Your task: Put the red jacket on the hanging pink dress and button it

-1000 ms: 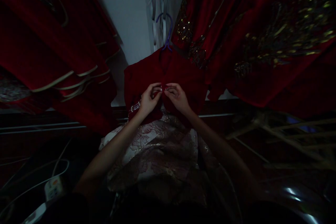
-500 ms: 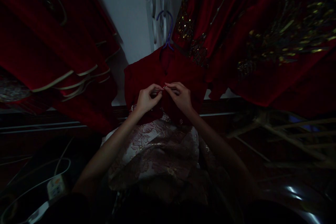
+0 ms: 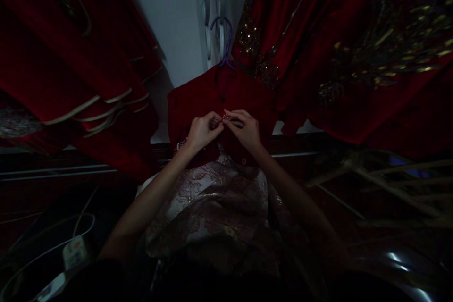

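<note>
Two banks of red clothing first: sequinned garments (image 3: 329, 113) on the right, pale-edged garments (image 3: 88, 71) on the left! Lower middle, a shimmering patterned cloth (image 3: 208, 188); just above it, between those banks, hangs the red top (image 3: 194, 99). And at its front, the right hand (image 3: 247, 131) has its grip clamped on a tiny beaded ornament (image 3: 226, 117); the left hand (image 3: 202, 132) curls just beside, its grip too dark to call.

Very dim, bottom nearly black, sequins (image 3: 249, 37) glinting, soft stretched edges
</note>
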Action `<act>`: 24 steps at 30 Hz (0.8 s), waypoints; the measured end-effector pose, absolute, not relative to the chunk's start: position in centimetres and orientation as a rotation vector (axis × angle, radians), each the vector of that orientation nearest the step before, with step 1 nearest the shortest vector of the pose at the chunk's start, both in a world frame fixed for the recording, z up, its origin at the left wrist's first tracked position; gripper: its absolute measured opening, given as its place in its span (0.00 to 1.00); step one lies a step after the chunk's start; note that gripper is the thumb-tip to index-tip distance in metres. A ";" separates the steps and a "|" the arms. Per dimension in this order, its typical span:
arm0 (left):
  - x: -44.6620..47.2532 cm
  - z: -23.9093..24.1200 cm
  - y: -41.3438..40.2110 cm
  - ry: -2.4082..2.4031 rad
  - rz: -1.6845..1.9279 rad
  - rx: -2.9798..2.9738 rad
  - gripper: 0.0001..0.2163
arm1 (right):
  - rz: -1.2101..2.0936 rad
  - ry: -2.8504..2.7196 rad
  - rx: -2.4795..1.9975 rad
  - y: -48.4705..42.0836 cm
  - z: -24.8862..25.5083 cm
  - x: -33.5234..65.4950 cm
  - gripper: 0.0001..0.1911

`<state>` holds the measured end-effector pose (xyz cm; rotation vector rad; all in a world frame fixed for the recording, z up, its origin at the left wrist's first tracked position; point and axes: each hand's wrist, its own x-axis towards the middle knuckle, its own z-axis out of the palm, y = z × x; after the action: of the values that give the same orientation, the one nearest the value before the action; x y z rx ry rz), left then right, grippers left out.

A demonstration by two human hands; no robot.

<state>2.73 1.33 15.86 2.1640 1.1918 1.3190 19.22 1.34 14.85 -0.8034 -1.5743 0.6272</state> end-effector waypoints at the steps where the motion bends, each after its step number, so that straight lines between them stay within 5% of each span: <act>1: 2.7 15.9 1.4 1.196 1.299 2.191 0.04 | 0.628 -1.575 -0.805 1.4 14.8 19.2 0.16; 15: 2.9 15.9 2.3 1.146 1.193 2.414 0.02 | 0.488 -1.714 -0.858 1.8 15.0 19.5 0.18; 24: 4.5 14.0 2.7 1.020 1.358 1.980 0.05 | 0.311 -1.943 -0.927 -1.0 10.4 19.8 0.46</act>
<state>4.48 2.72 13.98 1.9799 1.0200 1.3582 19.85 -0.99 10.38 -0.9273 -1.9434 0.3113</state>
